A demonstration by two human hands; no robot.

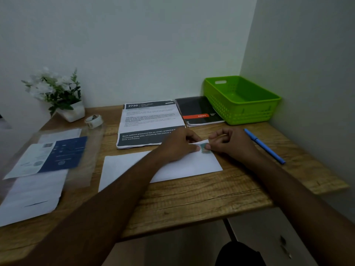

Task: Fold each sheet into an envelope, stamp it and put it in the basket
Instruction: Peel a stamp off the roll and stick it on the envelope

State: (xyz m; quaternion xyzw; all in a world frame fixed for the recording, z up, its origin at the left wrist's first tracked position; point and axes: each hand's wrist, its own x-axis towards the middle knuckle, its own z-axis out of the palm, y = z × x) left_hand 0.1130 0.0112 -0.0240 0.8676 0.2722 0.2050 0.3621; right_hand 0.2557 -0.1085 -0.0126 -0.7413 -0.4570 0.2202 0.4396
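Nearest me on the desk (192, 198) lies a white envelope (172, 166), flat and folded. At its far right corner my left hand (178, 144) grips the paper, thumb on top, while my right hand (230, 144) is curled, fingertips pinching the stamp (205, 148) against that corner. Judgement: folding is complete for this piece and stamping is in hand. Beyond, a stack of printed sheets (149, 120) awaits. Farthest, the green basket (249, 112) shows nothing inside, so delivery remains outstanding.
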